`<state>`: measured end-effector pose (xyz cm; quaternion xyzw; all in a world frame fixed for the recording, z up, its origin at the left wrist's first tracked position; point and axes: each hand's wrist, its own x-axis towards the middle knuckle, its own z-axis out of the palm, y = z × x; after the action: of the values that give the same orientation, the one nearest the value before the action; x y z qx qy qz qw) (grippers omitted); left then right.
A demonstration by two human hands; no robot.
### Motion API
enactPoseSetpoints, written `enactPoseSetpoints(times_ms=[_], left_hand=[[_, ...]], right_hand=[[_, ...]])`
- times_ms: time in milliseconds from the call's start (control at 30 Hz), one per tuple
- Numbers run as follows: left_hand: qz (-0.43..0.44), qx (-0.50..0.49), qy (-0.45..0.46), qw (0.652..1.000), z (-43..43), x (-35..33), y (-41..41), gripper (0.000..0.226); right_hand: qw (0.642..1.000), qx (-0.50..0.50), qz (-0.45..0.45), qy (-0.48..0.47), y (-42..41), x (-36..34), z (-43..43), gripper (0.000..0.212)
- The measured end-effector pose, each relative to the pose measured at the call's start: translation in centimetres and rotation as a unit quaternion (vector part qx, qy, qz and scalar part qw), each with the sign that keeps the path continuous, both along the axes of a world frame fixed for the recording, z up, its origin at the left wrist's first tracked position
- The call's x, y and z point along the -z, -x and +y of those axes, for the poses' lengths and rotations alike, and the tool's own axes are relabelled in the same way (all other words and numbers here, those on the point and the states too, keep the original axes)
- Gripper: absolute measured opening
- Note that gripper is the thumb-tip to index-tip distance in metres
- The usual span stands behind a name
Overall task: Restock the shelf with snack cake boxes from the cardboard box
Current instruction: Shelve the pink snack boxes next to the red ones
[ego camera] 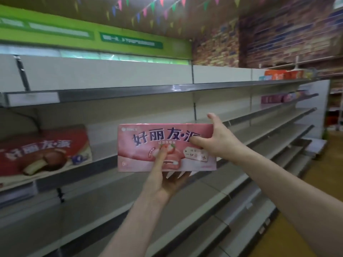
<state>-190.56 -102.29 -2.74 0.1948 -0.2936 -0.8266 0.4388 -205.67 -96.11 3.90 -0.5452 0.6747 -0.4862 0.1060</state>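
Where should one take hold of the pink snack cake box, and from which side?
At its short ends or bottom edge. The pink box is long, flat and upright, so the left hand supports below while the right hand grips the right end.

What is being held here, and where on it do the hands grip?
A pink snack cake box: the left hand supports its bottom edge with the thumb on the front, and the right hand grips its upper right corner.

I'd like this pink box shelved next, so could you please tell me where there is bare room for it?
The shelf board is bare right of the red box, behind the pink box both hands hold. The top shelf is bare up to the far orange boxes. Only the far right end is crowded.
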Motion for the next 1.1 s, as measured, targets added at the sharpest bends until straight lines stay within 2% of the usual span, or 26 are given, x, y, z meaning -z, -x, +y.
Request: enactPoseSetpoints(times_ms=[67,133,233,267,367,567,800,900,1000,1100], left_hand=[[0.006,-0.025,0.008,1.0,-2.3,-1.0,-1.8,0.06],[0.004,-0.045,0.02,0.999,-4.4,-1.9,-3.3,0.059],[-0.021,-0.06,0.032,0.997,-7.1,-3.1,-5.1,0.043],[-0.038,-0.061,0.037,0.997,-8.0,-3.3,-5.7,0.039],[-0.083,-0.059,0.032,0.994,-10.7,-4.0,-7.4,0.033],[-0.087,-0.103,0.011,0.991,-15.8,-5.1,-9.4,0.026],[-0.095,-0.12,-0.005,0.988,-21.4,-5.8,-8.1,0.033],[-0.085,-0.135,-0.024,0.987,-23.7,-5.7,-7.3,0.03],[-0.07,-0.159,-0.046,0.984,-26.0,-5.5,-6.7,0.03],[-0.051,-0.192,-0.059,0.978,-28.0,-5.1,-6.4,0.015]], right_hand=[[0.989,-0.062,-0.131,0.003,-1.0,0.5,-3.4,0.094],[0.974,-0.092,-0.206,0.0,-2.0,1.0,-6.8,0.088],[0.968,-0.113,-0.223,0.02,-4.2,1.5,-10.6,0.039],[0.968,-0.105,-0.226,0.035,-4.7,1.6,-11.7,0.035],[0.968,-0.082,-0.229,0.059,-5.8,1.1,-14.6,0.047],[0.965,-0.093,-0.237,0.062,-6.3,-0.2,-20.2,0.05],[0.957,-0.107,-0.256,0.081,-5.0,-1.2,-26.6,0.031],[0.958,-0.124,-0.251,0.064,-4.1,-1.1,-29.7,0.026],[0.956,-0.153,-0.249,0.023,-3.1,-1.1,-32.8,0.038],[0.948,-0.212,-0.236,-0.035,-2.3,-1.0,-35.9,0.038]])
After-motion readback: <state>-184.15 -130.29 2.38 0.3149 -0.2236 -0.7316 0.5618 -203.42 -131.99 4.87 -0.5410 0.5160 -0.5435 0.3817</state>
